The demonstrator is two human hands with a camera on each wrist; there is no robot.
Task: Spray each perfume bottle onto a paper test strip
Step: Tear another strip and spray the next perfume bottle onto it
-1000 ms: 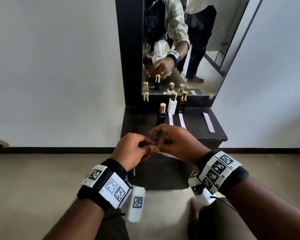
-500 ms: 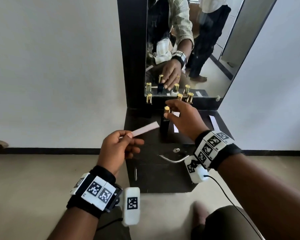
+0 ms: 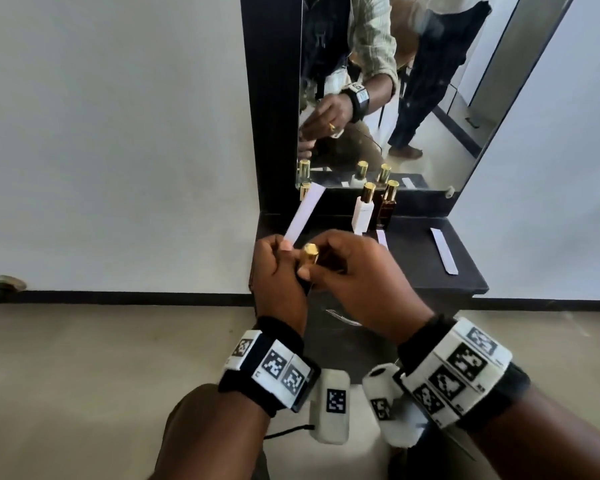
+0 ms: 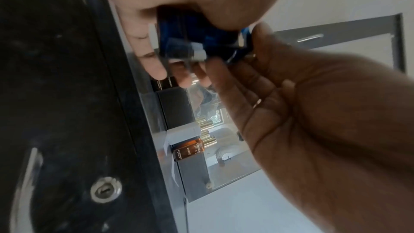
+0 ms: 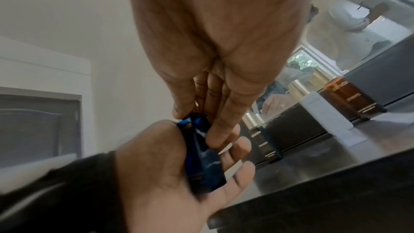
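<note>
Right hand: the right hand [image 3: 355, 282] was curled round the gold cap [image 3: 309, 254] of a blue bottle [image 5: 202, 155], thumb and fingers pinching the top.
Left hand: the left hand [image 3: 278, 275] held two things at once; its thumb and forefinger pinched the lower end of a paper strip [image 3: 305, 214], and its other fingers wrapped the bottle's body.
Key relation: the bottle sat between both hands, roughly upright, cap toward the right hand's fingertips. The strip rose up and away from the left hand, just beside the cap and leaning toward the mirror [image 3: 395, 98]. The right hand was the nearer to the cap, so lifting it off likely fell to that hand.
Step, as judged: cap not yet off; no spray possible until it cleared.
Bottle's look: dark blue glass, glossy, flat-sided; blurred in both wrist views, label unreadable.
Further out: a white bottle [image 3: 362, 213] and a brown bottle [image 3: 385, 209], both gold-capped, stood upright at the back of the dark dresser top [image 3: 465, 271], touching or nearly so. One strip [image 3: 443, 250] lay flat well to the right, another [image 3: 381, 237] just before the two bottles.
</note>
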